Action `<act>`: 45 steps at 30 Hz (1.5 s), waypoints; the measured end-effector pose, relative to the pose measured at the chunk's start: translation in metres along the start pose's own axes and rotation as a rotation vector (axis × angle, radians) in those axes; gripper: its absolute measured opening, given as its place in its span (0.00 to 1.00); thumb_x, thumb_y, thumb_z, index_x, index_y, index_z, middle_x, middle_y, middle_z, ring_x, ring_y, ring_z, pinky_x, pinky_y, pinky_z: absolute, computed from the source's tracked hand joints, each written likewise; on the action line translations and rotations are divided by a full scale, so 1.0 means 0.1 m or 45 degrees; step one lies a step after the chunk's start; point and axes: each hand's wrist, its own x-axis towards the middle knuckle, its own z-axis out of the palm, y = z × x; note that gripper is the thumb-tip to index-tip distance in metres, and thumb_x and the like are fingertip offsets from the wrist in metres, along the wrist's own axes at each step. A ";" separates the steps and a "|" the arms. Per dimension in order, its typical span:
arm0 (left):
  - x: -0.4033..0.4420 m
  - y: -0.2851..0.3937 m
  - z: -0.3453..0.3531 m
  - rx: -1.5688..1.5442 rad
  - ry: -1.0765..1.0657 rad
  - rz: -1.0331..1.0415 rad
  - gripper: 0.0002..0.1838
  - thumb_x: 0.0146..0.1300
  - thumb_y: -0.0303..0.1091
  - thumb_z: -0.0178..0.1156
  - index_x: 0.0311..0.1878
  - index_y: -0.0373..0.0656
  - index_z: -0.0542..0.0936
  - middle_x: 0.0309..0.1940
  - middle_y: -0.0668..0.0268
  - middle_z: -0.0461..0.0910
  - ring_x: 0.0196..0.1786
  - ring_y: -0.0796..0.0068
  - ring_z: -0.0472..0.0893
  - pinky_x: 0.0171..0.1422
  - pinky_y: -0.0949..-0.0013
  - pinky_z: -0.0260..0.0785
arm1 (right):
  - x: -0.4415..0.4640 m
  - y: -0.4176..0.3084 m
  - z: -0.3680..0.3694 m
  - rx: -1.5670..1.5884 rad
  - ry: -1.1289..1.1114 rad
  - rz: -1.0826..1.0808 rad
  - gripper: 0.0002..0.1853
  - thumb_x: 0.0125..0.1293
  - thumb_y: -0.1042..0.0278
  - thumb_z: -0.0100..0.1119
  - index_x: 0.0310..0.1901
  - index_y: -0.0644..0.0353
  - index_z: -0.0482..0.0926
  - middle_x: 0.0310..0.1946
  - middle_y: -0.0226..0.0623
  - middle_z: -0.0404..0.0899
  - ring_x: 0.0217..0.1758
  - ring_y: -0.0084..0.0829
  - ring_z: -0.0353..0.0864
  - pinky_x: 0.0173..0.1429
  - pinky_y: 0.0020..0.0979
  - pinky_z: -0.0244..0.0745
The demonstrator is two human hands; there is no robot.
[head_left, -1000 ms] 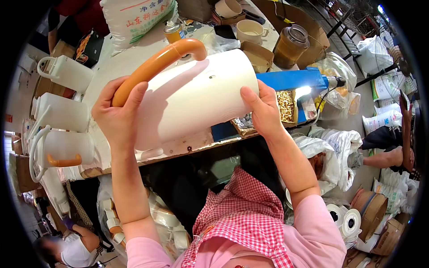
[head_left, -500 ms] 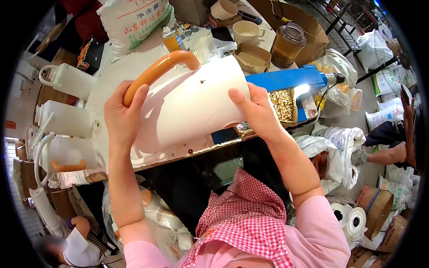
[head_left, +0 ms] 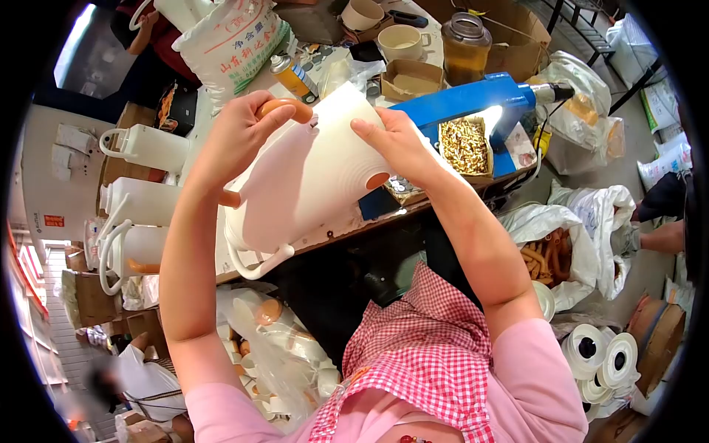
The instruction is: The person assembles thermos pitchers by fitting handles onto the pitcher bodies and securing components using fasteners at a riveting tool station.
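Note:
My left hand point(head_left: 240, 136) is closed round a curved orange-brown plastic handle point(head_left: 299, 111), whose far end is at the side of a white plastic bucket point(head_left: 295, 177). A small metal fastener point(head_left: 314, 120) shows at that end. The bucket lies tilted over the table edge, with a white swing handle point(head_left: 260, 267) hanging at its lower left. My right hand point(head_left: 399, 144) grips the bucket's ringed end, thumb on the outside and fingers hidden behind. An orange part point(head_left: 377, 180) shows low on that end.
A blue machine point(head_left: 461, 100) with a lit lamp stands to the right, beside a box of brass-coloured fasteners point(head_left: 465, 148). More white buckets point(head_left: 151, 148) line the left edge. A spray can point(head_left: 293, 77) and a printed sack point(head_left: 233, 52) are behind. A sack of orange handles point(head_left: 546, 255) sits lower right.
The handle has come down against the bucket wall, its end now at the fastener. My left hand has moved up and right along it. The bucket is tilted more steeply, and the view has shifted.

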 end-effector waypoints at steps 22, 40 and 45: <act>-0.02 -0.01 0.04 0.059 0.023 -0.083 0.18 0.73 0.45 0.63 0.46 0.36 0.82 0.26 0.72 0.73 0.29 0.83 0.67 0.35 0.73 0.62 | -0.04 -0.11 0.02 -0.091 0.036 0.014 0.22 0.74 0.55 0.55 0.55 0.68 0.80 0.40 0.42 0.86 0.39 0.32 0.85 0.42 0.37 0.81; -0.02 -0.02 0.05 -0.080 -0.030 -0.057 0.14 0.75 0.44 0.61 0.41 0.41 0.80 0.18 0.83 0.64 0.19 0.94 0.59 0.22 0.82 0.48 | 0.07 0.06 0.01 -0.239 0.095 -0.163 0.22 0.72 0.54 0.55 0.53 0.68 0.82 0.40 0.47 0.86 0.38 0.39 0.87 0.35 0.38 0.83; -0.02 0.01 0.07 -0.025 -0.045 -0.028 0.14 0.75 0.44 0.61 0.42 0.41 0.80 0.19 0.82 0.64 0.21 0.94 0.59 0.23 0.81 0.48 | 0.09 0.10 0.00 -0.250 0.101 -0.138 0.22 0.72 0.54 0.56 0.52 0.68 0.82 0.40 0.50 0.86 0.42 0.41 0.87 0.47 0.39 0.80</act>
